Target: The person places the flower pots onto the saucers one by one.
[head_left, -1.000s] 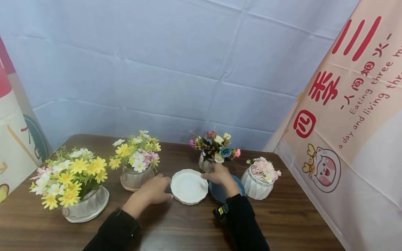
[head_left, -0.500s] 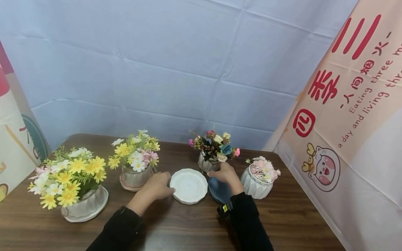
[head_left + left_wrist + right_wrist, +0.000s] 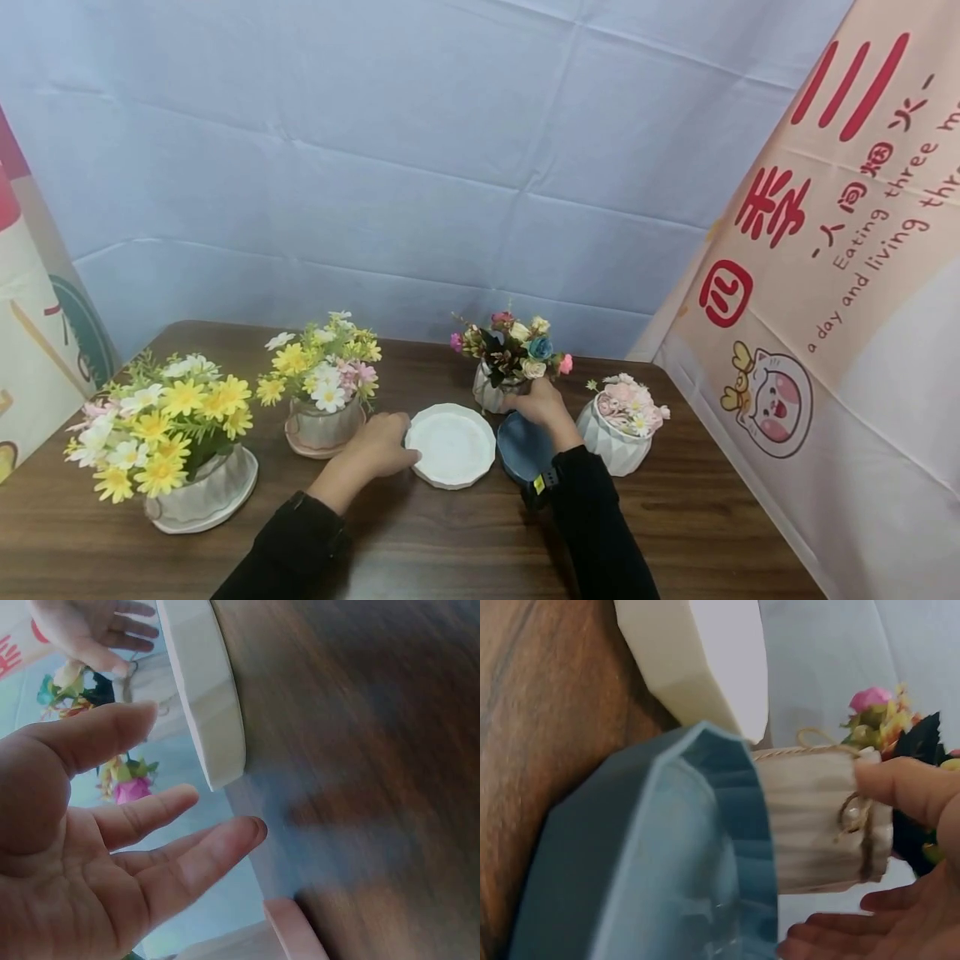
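My left hand (image 3: 375,446) is held beside the left edge of a white faceted plate (image 3: 452,446). In the left wrist view its fingers (image 3: 202,859) are spread and hold nothing. My right hand (image 3: 546,408) is over a blue faceted dish (image 3: 520,450), next to a ribbed white flowerpot (image 3: 489,395) of mixed roses. The right wrist view shows the thumb (image 3: 904,784) at the pot's rim, by its twine bow. The other fingers are extended beside the pot; whether they touch it I cannot tell. My right forearm hides part of the blue dish.
A pot of yellow and white daisies (image 3: 198,496) stands on a saucer at the left. Behind it is a similar pot (image 3: 322,425) on a pinkish saucer. A white faceted pot (image 3: 617,446) with pink flowers sits right of my right hand. Cloth (image 3: 375,167) hangs behind the table.
My right hand has moved right, from beside the white plate's edge to the rose pot. My left hand has shifted slightly, staying left of the plate. The pots look unmoved.
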`<state>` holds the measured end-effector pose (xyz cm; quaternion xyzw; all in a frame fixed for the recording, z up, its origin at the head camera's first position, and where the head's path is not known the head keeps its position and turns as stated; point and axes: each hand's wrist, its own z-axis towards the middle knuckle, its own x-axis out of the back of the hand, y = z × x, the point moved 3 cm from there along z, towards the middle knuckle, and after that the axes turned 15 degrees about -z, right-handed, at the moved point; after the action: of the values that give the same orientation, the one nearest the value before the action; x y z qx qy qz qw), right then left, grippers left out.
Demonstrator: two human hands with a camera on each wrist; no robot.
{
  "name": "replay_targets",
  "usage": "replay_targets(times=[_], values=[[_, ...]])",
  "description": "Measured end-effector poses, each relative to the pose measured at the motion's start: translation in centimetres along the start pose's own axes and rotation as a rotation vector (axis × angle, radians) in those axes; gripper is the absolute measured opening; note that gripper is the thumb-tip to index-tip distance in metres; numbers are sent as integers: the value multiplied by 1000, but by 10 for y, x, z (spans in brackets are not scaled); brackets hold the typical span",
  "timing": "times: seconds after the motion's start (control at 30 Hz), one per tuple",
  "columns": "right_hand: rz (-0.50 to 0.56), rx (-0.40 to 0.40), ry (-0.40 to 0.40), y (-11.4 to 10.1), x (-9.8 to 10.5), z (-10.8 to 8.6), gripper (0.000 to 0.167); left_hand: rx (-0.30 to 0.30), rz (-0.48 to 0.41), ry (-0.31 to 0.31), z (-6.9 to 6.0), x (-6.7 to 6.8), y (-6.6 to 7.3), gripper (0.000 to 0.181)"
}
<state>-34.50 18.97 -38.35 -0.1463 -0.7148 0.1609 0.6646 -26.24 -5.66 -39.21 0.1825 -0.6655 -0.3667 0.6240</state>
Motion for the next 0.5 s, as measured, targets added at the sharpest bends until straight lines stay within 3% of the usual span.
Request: replay_targets(times=[0.3,0.5], values=[[112,47,41,2,-5,8,63,66,-12,-1,4,-4,0,49],[91,52,52,2,-7,14,65,137,-54,-19,7,-5,-1,52]])
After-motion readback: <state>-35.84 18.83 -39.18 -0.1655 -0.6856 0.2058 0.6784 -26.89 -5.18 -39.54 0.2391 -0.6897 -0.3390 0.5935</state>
